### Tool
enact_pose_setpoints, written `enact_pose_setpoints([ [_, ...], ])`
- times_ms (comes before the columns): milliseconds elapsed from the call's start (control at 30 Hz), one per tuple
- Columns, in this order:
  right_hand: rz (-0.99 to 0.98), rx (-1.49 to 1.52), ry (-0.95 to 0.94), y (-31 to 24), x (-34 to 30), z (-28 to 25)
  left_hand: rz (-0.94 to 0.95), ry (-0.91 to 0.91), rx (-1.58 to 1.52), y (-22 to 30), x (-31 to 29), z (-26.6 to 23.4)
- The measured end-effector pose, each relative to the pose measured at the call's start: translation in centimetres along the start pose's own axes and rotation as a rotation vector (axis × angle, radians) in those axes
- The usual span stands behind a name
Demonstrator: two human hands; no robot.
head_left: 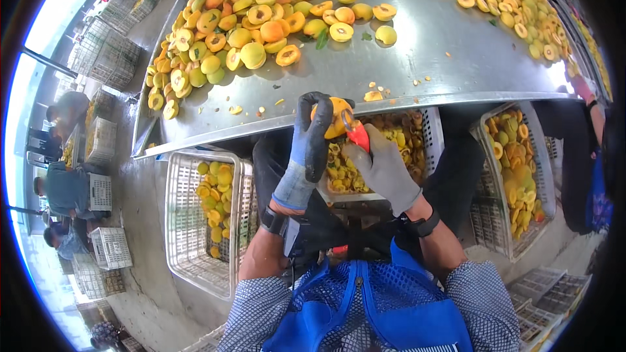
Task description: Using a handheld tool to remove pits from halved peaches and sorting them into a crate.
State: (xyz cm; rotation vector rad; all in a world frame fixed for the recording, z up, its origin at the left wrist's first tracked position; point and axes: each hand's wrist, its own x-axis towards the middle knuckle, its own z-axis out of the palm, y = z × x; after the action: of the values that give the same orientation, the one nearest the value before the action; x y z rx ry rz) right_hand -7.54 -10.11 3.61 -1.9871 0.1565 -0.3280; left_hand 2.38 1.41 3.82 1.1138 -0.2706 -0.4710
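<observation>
L hand point(312, 132) nr tbl edge point(456, 99)

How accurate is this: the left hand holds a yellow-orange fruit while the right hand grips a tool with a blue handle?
One detail is wrong: the handle is red, not blue. The head view shows the right hand gripping the red-handled tool, while the left hand does hold the yellow-orange fruit.
</observation>
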Motion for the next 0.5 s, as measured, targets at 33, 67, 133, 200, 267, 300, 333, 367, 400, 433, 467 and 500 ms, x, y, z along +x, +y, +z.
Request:
enact_pose_setpoints([
  [33,0.002,-0.001,0.001,0.1,-0.2,0.1,-0.002,-0.001,-0.001,-0.5,-0.1,-0.2],
  [67,0.0,-0.064,0.022,0.3,-0.5,0.2,0.104,-0.027,0.188,-1.3,-0.1,-0.7],
  [133,-0.001,-0.126,0.043,0.5,-0.9,0.4,0.21,-0.053,0.377,-2.4,-0.1,-1.5],
  [200,0.009,-0.153,0.068,0.7,-1.2,0.7,0.472,0.0,0.849,-2.7,-0.1,-1.8],
  [267,0.03,-0.147,0.086,0.9,-1.4,1.0,0.319,0.077,0.526,-3.1,0.1,-0.4],
  [300,0.049,-0.141,0.104,1.0,-1.4,1.1,0.165,0.151,0.204,-3.0,0.1,0.4],
  [333,0.054,-0.14,0.106,1.2,-1.4,1.1,0.16,0.148,0.204,-2.6,-0.1,1.0],
  [367,0.058,-0.151,0.099,1.3,-1.4,1.2,0.137,0.127,0.229,-2.1,-0.3,1.5],
  [400,0.063,-0.161,0.091,1.5,-1.4,1.3,0.113,0.105,0.254,-1.9,-0.5,1.8],
  [433,0.068,-0.159,0.094,1.6,-1.6,1.5,0.108,0.102,0.256,-2.1,-0.5,2.0],
  [467,0.071,-0.178,0.095,1.7,-1.7,1.7,0.166,0.126,0.328,-2.3,-0.3,2.1],
  [500,0.074,-0.195,0.096,1.8,-1.8,1.8,0.223,0.15,0.399,-2.5,-0.2,2.2],
])
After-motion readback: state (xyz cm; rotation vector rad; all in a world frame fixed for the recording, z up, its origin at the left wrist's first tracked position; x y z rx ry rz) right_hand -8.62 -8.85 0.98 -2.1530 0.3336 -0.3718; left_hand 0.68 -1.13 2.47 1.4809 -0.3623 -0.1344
